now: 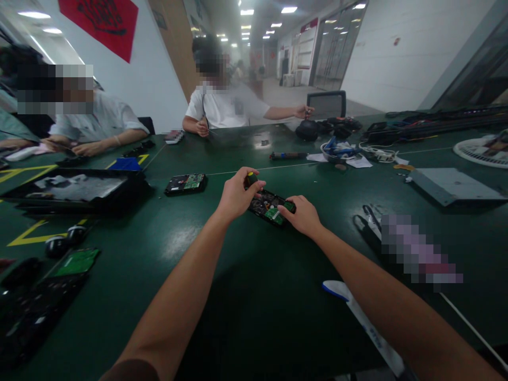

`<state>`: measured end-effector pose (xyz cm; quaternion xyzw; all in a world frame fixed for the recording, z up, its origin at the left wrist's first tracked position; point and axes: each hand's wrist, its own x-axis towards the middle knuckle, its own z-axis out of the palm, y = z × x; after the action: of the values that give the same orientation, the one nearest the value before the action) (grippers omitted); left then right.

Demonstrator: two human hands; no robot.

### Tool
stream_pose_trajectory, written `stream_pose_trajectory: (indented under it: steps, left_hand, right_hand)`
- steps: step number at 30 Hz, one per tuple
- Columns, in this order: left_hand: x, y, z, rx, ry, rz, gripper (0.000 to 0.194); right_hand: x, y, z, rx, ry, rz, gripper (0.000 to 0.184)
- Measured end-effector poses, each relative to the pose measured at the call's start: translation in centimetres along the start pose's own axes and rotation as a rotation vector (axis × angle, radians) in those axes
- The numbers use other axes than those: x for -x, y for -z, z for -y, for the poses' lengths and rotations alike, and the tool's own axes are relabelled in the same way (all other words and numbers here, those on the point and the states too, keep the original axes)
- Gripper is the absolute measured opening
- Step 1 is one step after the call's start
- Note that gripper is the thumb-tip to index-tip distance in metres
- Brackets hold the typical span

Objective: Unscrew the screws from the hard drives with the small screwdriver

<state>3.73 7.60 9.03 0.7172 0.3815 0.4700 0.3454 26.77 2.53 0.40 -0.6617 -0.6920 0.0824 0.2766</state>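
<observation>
My left hand (238, 194) is closed around a short screwdriver (251, 179) with a yellow-and-black handle. Its lower end is hidden by my fingers, above the left end of a black device (266, 205) with exposed green circuit boards. The device lies on the dark green table (254, 296), angled a little away from me. At its right end, my right hand (304, 214) grips the casing, with the thumb on top near a green board. A similar opened device (185, 183) lies to the left of my left hand.
A black tray (75, 190) stands at left, with another circuit-board unit (47, 296) nearer. A metal box (458, 185) and a lanyard card (416, 246) lie at right. A white-and-blue strip (361, 312) lies beneath my right forearm. People (226, 106) sit across the table.
</observation>
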Motion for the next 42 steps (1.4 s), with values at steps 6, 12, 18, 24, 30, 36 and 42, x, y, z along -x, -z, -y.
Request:
stream_pose_trajectory:
  steps: [6,12,18,24,30,36,42]
  left_hand:
    - [0.02,-0.16,-0.06,0.014,0.02,0.004,0.03]
    - [0.08,-0.2,-0.14,0.008,-0.002,0.008,0.029]
    - [0.17,-0.15,-0.17,-0.007,-0.012,0.018,0.029]
    - [0.29,-0.07,-0.43,-0.031,-0.015,0.018,0.029]
    - [0.33,0.03,-0.52,-0.046,-0.014,0.027,0.029]
    - [0.22,-0.03,-0.18,-0.039,-0.046,0.025,0.03]
    - [0.27,-0.15,-0.15,-0.027,-0.064,0.03,0.03]
  right_hand:
    - [-0.08,-0.04,-0.06,0.02,-0.004,0.008,0.053]
    - [-0.02,-0.03,-0.04,0.011,-0.014,0.01,0.053]
    - [-0.04,-0.17,-0.1,0.002,-0.012,0.0,0.053]
    - [-0.02,-0.13,-0.12,0.005,-0.005,-0.001,0.053]
    - [0.02,-0.11,-0.06,0.004,-0.004,-0.003,0.052]
    - [-0.09,-0.21,-0.12,0.028,0.001,-0.005,0.052]
    - [-0.13,-0.14,-0.11,0.013,0.002,0.004,0.05]
